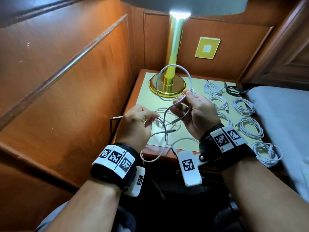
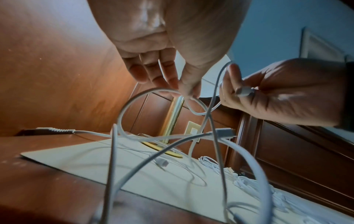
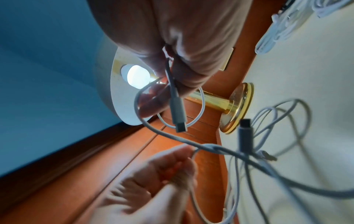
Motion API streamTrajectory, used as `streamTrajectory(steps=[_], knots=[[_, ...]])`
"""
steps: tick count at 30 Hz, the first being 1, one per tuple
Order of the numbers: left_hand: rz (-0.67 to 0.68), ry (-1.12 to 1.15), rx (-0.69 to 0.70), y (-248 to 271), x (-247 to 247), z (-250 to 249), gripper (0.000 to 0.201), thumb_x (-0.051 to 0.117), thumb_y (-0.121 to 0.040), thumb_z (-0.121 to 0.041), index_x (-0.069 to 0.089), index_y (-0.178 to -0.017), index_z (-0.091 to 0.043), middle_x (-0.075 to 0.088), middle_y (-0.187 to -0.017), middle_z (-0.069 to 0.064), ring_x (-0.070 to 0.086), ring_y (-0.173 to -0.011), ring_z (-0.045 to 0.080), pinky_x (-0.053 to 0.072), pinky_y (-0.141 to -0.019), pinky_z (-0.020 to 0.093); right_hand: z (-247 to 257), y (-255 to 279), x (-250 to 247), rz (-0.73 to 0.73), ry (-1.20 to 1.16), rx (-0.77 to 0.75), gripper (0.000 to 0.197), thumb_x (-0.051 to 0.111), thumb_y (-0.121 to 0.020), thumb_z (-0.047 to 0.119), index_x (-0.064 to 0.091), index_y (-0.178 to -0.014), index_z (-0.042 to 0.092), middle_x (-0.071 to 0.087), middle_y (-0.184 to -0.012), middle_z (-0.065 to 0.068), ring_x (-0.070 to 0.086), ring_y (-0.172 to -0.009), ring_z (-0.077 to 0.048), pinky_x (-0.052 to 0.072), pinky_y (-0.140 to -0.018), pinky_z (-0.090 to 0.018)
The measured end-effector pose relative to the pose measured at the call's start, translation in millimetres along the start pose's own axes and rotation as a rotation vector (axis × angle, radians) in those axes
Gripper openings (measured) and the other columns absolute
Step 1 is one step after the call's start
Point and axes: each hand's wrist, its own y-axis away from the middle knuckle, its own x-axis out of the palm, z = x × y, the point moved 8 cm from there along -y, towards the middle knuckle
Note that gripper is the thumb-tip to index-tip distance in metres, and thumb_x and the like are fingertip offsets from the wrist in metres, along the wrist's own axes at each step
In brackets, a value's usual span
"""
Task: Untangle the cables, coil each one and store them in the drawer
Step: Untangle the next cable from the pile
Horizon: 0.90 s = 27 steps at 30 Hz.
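While coiled white cable bundles (image 1: 245, 107) wait beside us, our right hand (image 1: 199, 113) pinches a thin white cable's loop (image 1: 173, 81). Our left hand (image 1: 137, 123) pinches its slack; loose white strands (image 1: 168, 124) remain, nothing visibly stored.

We can read almost no text: the white plates on the left wristband (image 1: 115, 157) and the right wristband (image 1: 225, 138) carry black-and-white square code patterns, not words. Tiny marks sit at the corners of those plates; one on the left band looks like "L", but we cannot read the rest. The cables, lamp and wall plate show us no lettering.
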Motion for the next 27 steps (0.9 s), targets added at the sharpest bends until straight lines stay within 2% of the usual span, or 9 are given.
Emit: streamTrajectory(steps=[4, 7, 10, 13, 17, 19, 22, 25, 27], knots=[[-0.033, -0.096, -0.129, 0.1, -2.2, 16.0, 0.022, 0.079, -0.074, 0.005, 0.081, -0.082, -0.015, 0.065, -0.078, 0.007, 0.064, -0.071, 0.026, 0.051, -0.067, 0.027, 6.5, -2.1, -6.0, -0.039, -0.274, 0.015, 0.013, 0.037, -0.107, 0.013, 0.049, -0.103, 0.008, 0.062, -0.069, -0.005, 0.065, -0.058, -0.012, 0.057, -0.056, -0.026], [-0.02, -0.15, -0.187, 0.8, -1.7, 17.7, 0.024, 0.08, -0.072, 0.004, 0.081, -0.083, -0.017, 0.061, -0.08, 0.008, 0.061, -0.073, 0.029, 0.045, -0.069, 0.023, 6.9, -1.6, -9.8, -0.059, -0.319, 0.017, 0.015, 0.038, -0.107, 0.014, 0.05, -0.099, 0.009, 0.065, -0.064, -0.004, 0.067, -0.058, -0.012, 0.058, -0.056, -0.027], [0.09, -0.027, -0.128, 1.3, 9.7, 4.2, 0.028, 0.077, -0.074, 0.002, 0.08, -0.093, -0.018, 0.06, -0.082, 0.004, 0.055, -0.068, 0.017, 0.039, -0.07, 0.01, 3.0, -0.4, -7.8, -0.046, -0.327, 0.039, 0.014, 0.038, -0.108, 0.015, 0.049, -0.101, 0.01, 0.064, -0.07, -0.007, 0.068, -0.059, -0.014, 0.059, -0.058, -0.028], [0.256, 0.11, -0.168, 6.7, 26.1, -4.0, 0.025, 0.079, -0.08, -0.01, 0.078, -0.103, -0.02, 0.062, -0.091, -0.001, 0.058, -0.079, 0.009, 0.037, -0.074, 0.0, 1.0, -1.2, -6.8, -0.037, -0.361, 0.062, 0.016, 0.038, -0.107, 0.015, 0.049, -0.1, 0.009, 0.06, -0.08, -0.011, 0.069, -0.062, -0.016, 0.06, -0.059, -0.03], [0.22, 0.119, -0.183, 5.3, 26.0, 1.6, 0.007, 0.072, -0.088, -0.009, 0.076, -0.092, -0.013, 0.069, -0.091, 0.002, 0.063, -0.084, 0.015, 0.048, -0.079, 0.016, 2.6, -4.1, -13.4, -0.086, -0.297, 0.04, 0.018, 0.039, -0.107, 0.019, 0.051, -0.096, 0.012, 0.062, -0.081, -0.009, 0.07, -0.065, -0.016, 0.058, -0.055, -0.029], [0.139, 0.134, -0.214, 3.4, 19.5, 7.4, 0.009, 0.064, -0.093, -0.008, 0.071, -0.091, -0.012, 0.071, -0.085, 0.001, 0.066, -0.08, 0.018, 0.052, -0.078, 0.032, 5.8, -6.1, -20.3, -0.128, -0.127, 0.006, 0.016, 0.041, -0.107, 0.022, 0.051, -0.097, 0.015, 0.062, -0.077, -0.003, 0.067, -0.067, -0.014, 0.05, -0.049, -0.024], [0.029, 0.277, -0.327, 3.0, 12.8, 18.6, 0.01, 0.06, -0.096, -0.015, 0.069, -0.091, -0.018, 0.071, -0.078, -0.001, 0.071, -0.073, 0.016, 0.06, -0.071, 0.039, 5.7, -8.1, -26.7, -0.154, 0.074, -0.004, 0.011, 0.044, -0.106, 0.024, 0.05, -0.099, 0.018, 0.057, -0.075, 0.001, 0.053, -0.058, -0.009, 0.034, -0.05, -0.022], [-0.039, 0.458, -0.437, 3.2, 10.8, 29.1, 0.009, 0.058, -0.091, -0.029, 0.068, -0.09, -0.03, 0.071, -0.079, 0.003, 0.074, -0.072, 0.022, 0.062, -0.071, 0.048, -4.5, -5.5, -20.3, -0.041, 0.256, 0.055, 0.012, 0.049, -0.1, 0.009, 0.056, -0.107, 0.016, 0.054, -0.073, 0.001, 0.041, -0.052, -0.007, 0.029, -0.051, -0.021], [-0.064, 0.525, -0.475, 2.8, 8.1, 31.2, 0.009, 0.059, -0.093, -0.026, 0.068, -0.091, -0.03, 0.071, -0.08, 0.005, 0.074, -0.074, 0.027, 0.062, -0.072, 0.052, -13.5, 0.2, -10.6, 0.106, 0.534, 0.054, 0.016, 0.058, -0.094, 0.003, 0.063, -0.107, 0.013, 0.054, -0.072, 0.001, 0.042, -0.049, -0.005, 0.033, -0.048, -0.019]])
